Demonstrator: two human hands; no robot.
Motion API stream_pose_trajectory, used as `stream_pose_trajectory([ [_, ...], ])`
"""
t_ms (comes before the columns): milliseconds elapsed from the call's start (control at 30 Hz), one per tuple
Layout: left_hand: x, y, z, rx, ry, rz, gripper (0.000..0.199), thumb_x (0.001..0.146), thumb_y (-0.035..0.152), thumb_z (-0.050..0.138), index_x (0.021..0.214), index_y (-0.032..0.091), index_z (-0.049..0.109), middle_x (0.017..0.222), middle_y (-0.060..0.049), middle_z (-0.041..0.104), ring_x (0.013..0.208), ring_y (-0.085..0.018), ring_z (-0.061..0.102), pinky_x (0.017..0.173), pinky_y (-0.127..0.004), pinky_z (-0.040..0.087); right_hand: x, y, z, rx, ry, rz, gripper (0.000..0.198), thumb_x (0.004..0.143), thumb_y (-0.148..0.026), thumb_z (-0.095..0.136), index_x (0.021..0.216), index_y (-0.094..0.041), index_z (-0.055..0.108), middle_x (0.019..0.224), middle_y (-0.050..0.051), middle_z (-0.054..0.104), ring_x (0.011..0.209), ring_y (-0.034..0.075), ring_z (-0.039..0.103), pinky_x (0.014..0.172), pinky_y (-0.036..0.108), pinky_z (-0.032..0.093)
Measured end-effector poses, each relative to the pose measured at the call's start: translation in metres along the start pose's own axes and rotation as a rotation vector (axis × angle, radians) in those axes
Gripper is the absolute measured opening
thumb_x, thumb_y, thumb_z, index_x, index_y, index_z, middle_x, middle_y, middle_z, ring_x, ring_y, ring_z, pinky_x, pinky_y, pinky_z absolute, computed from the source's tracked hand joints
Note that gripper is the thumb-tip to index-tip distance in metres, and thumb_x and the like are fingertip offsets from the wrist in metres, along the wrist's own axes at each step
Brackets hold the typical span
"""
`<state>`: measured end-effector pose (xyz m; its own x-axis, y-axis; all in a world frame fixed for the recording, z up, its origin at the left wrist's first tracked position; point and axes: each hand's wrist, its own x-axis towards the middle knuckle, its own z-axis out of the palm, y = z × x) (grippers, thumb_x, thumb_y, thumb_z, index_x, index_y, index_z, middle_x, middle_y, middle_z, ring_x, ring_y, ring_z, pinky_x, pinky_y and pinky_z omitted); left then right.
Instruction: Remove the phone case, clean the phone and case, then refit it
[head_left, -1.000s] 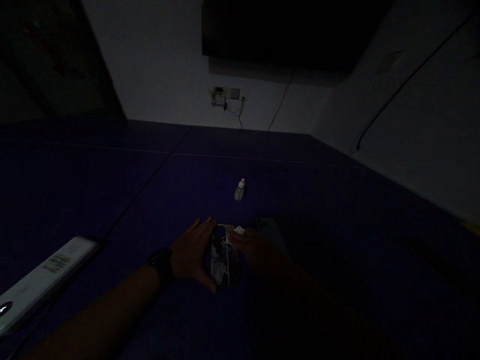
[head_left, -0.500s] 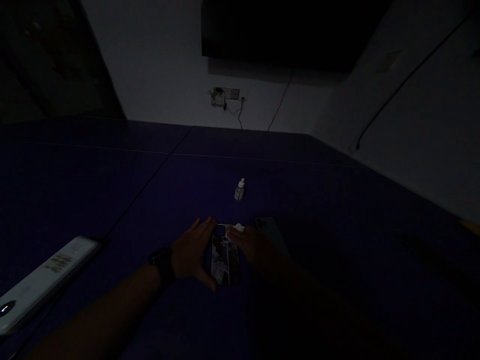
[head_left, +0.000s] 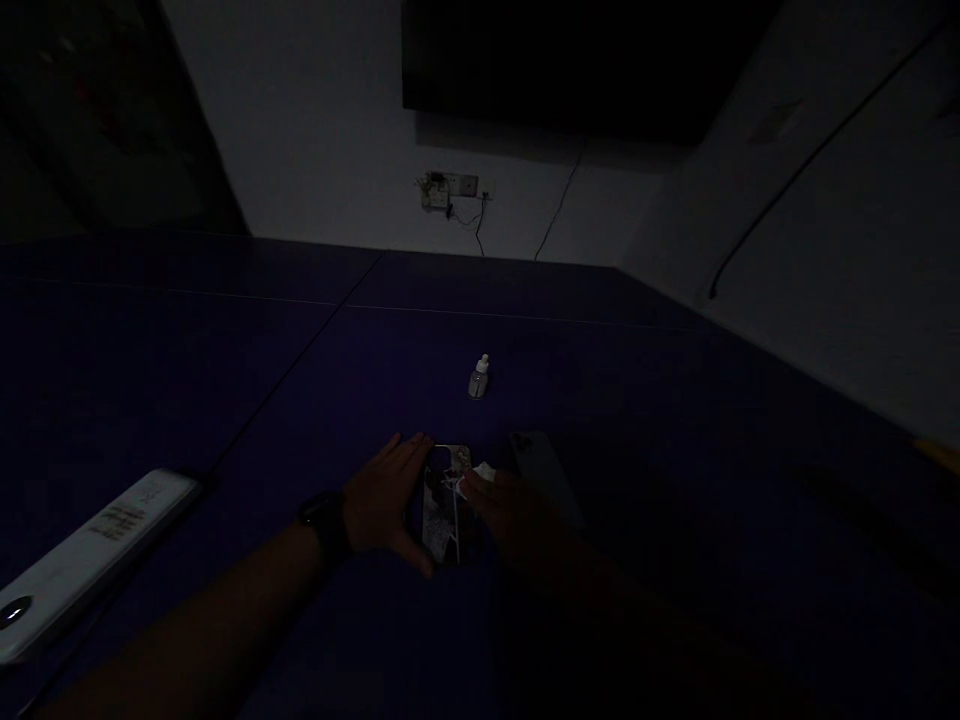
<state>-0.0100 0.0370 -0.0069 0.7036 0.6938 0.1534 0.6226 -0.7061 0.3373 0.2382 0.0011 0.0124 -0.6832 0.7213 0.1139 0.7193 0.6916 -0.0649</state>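
A phone case [head_left: 439, 515] with a dark and white picture and a camera cutout lies flat on the dark blue table. My left hand [head_left: 386, 495], with a black watch at its wrist, spans the case's left side, fingers at the top corner and thumb at the bottom corner, holding it in place. A white wipe [head_left: 484, 471] is pinched under the fingers of my right hand [head_left: 517, 515], pressed on the case's upper right part. Just right of that hand lies a phone [head_left: 551, 475], partly covered by it. Dim light hides much of the right arm.
A small dropper bottle [head_left: 478, 380] with a white top stands beyond the case. To the left lies a long white device [head_left: 97, 555] with a dark oval button. A dark screen [head_left: 585, 60] hangs on the far wall above sockets [head_left: 454, 187] and cables.
My right hand has slid down and slightly right over the case with the wipe, uncovering the case's upper right corner. My left hand stays in place.
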Motion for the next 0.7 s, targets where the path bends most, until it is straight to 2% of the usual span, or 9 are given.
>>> stream_pose_trajectory([
  [200, 0.0, -0.001, 0.001, -0.008, 0.024, 0.016, 0.143, 0.051, 0.092, 0.065, 0.156, 0.011, 0.01, 0.158, -0.029, 0.028, 0.144, -0.046, 0.03, 0.119, -0.063, 0.015, 0.028, 0.011, -0.005, -0.027, 0.084, 0.066, 0.044, 0.093, -0.002, 0.041, 0.13, -0.014, 0.06, 0.135, 0.015, 0.061, 0.112, 0.026, 0.064, 0.096, 0.04, 0.054],
  [267, 0.001, -0.001, 0.001, -0.002, 0.015, 0.006, 0.144, 0.05, 0.092, 0.065, 0.156, 0.011, 0.011, 0.157, -0.029, 0.029, 0.144, -0.045, 0.03, 0.118, -0.063, 0.016, 0.026, 0.01, -0.004, -0.028, 0.083, 0.031, 0.044, 0.092, -0.002, 0.041, 0.13, -0.013, 0.06, 0.135, 0.015, 0.061, 0.11, 0.025, 0.064, 0.096, 0.039, 0.053],
  [400, 0.001, -0.001, 0.0, 0.018, 0.001, -0.005, 0.144, 0.05, 0.093, 0.063, 0.156, 0.011, 0.01, 0.157, -0.03, 0.029, 0.145, -0.044, 0.03, 0.118, -0.063, 0.018, 0.002, 0.0, 0.005, -0.023, 0.041, -0.067, 0.043, 0.093, -0.004, 0.043, 0.133, -0.009, 0.059, 0.135, 0.018, 0.061, 0.113, 0.027, 0.063, 0.097, 0.041, 0.052],
  [500, 0.001, 0.0, -0.001, 0.017, -0.013, -0.004, 0.144, 0.051, 0.093, 0.062, 0.155, 0.009, 0.01, 0.156, -0.031, 0.028, 0.146, -0.044, 0.028, 0.118, -0.062, 0.017, -0.008, -0.004, 0.009, -0.014, 0.016, -0.066, 0.042, 0.093, -0.005, 0.044, 0.131, -0.011, 0.061, 0.132, 0.015, 0.064, 0.114, 0.025, 0.063, 0.097, 0.039, 0.052],
  [700, 0.001, 0.0, -0.001, -0.003, 0.008, 0.008, 0.144, 0.051, 0.093, 0.063, 0.155, 0.009, 0.012, 0.156, -0.031, 0.029, 0.145, -0.046, 0.029, 0.118, -0.063, 0.016, 0.017, 0.004, -0.009, -0.042, 0.026, 0.007, 0.043, 0.093, -0.003, 0.043, 0.133, -0.009, 0.059, 0.138, 0.014, 0.06, 0.108, 0.026, 0.064, 0.094, 0.038, 0.054],
])
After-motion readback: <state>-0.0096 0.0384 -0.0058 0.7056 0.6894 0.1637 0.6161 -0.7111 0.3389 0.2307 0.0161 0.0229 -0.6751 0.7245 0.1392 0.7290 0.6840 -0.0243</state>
